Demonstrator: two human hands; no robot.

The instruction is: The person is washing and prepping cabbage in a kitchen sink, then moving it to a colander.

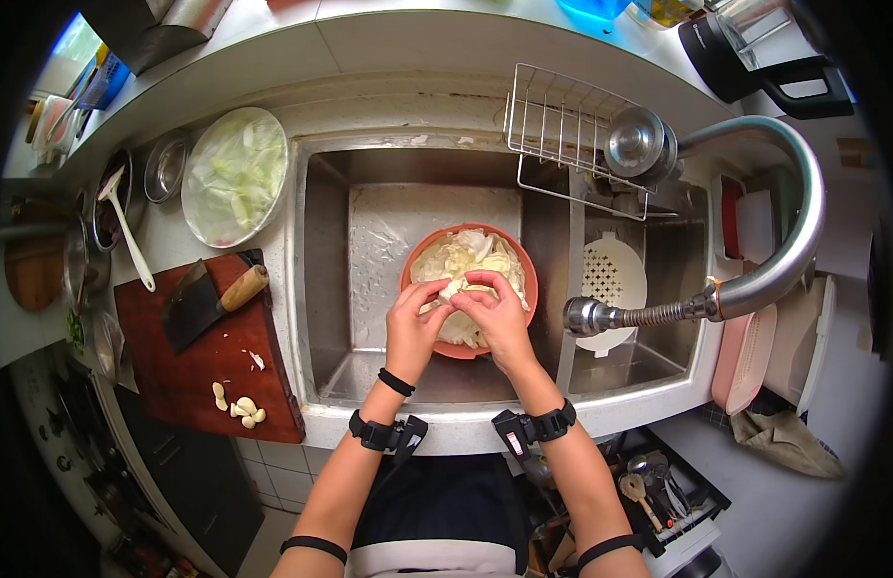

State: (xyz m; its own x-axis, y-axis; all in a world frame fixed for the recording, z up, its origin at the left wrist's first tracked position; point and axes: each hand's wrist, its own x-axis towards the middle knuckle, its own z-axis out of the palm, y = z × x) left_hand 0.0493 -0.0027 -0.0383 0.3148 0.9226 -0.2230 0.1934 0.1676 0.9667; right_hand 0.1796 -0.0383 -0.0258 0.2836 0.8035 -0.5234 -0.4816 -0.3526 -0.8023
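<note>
An orange-red bowl (531, 289) stands in the large basin of a steel sink (374, 209). Torn pale cabbage leaves (472, 249) fill it. Over the bowl, my left hand (415, 314) and my right hand (498, 314) meet at the fingertips. Both pinch a small pale piece of cabbage leaf (454, 287), largely covered by the fingers. Black straps with small devices sit around both wrists.
Left of the sink, a wooden cutting board (147, 376) bears a cleaver (193, 311) and peeled garlic cloves (248, 412). Behind it sits a covered plate of greens (237, 177). A faucet (800, 209) arches over the smaller basin, which holds a white strainer (631, 278). A wire rack (562, 108) spans the back.
</note>
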